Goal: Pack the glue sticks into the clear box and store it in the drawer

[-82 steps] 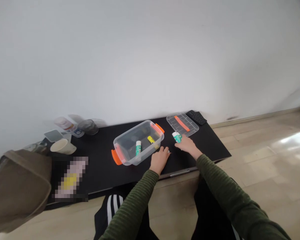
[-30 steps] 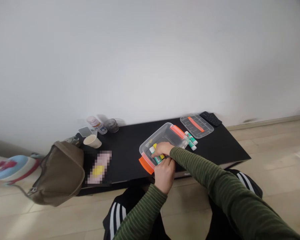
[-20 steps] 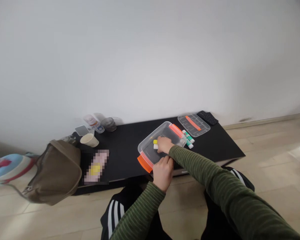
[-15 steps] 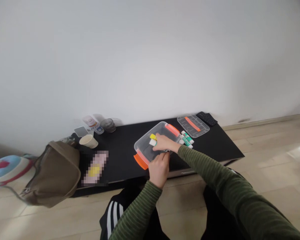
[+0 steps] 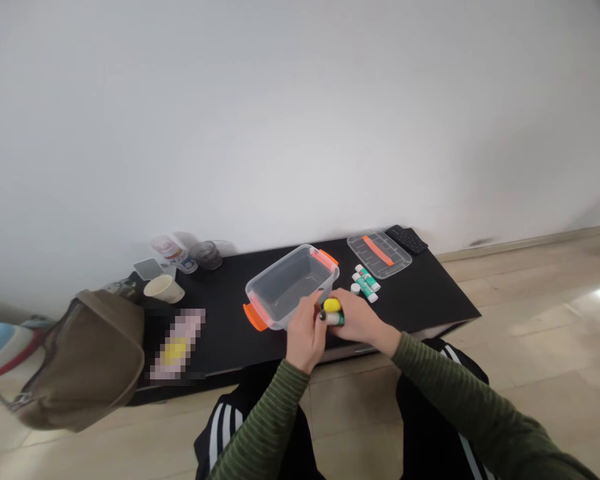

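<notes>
Glue stick and yellow-ended tube sit together in your right hand, as the head view shows: your fingers are closed round both, with the yellow end above the glue stick's white end, and both ends point left towards your other hand. Your left hand is beside them with its fingers bent, at the near right side of the clear container. A small dark round piece shows at your left fingertips; you cannot tell from this view whether that hand grips it or only comes close. The container lies lengthwise across the middle of the black table, one orange clip at its left end and another at its far right end. To the right of it, two green-and-white sticks lie side by side, with a white round piece just left of them. Behind these, you have the clear lid with its orange handle, next to a black keypad-like object. On the left of the table you see a paper cup, a bottle, a dark glass and, nearest you, a pixelated patch beside a brown bag
</notes>
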`<move>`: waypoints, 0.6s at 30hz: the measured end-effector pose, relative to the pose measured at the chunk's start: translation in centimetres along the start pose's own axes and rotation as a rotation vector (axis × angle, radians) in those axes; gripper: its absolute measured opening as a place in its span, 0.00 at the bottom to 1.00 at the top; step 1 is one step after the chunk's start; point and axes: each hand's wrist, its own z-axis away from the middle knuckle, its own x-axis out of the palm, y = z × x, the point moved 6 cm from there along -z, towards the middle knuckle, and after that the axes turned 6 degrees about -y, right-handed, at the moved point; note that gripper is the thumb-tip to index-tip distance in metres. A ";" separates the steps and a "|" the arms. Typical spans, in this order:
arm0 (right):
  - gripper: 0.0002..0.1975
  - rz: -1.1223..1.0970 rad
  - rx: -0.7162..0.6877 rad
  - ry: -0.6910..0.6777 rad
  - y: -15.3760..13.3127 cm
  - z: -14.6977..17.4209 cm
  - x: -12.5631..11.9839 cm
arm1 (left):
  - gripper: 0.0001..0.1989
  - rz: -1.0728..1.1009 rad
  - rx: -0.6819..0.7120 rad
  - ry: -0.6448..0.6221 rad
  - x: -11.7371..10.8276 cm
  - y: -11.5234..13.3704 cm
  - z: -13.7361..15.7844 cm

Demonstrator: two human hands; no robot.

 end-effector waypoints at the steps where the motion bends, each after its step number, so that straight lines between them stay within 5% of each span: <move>1: 0.25 0.014 -0.012 -0.052 0.0 0.3 0.7 | 0.20 0.009 -0.011 -0.058 0.7 0.3 0.0; 7: 0.22 0.089 0.066 -0.136 0.8 0.5 2.0 | 0.14 -0.176 -0.243 -0.265 2.9 -0.3 -1.1; 12: 0.16 0.427 0.141 -0.056 1.7 0.3 1.3 | 0.12 -0.179 -0.308 -0.189 2.7 -0.1 -2.1; 18: 0.14 0.578 0.118 0.021 1.8 1.1 0.6 | 0.10 -0.065 -0.310 -0.116 2.0 -0.2 -2.6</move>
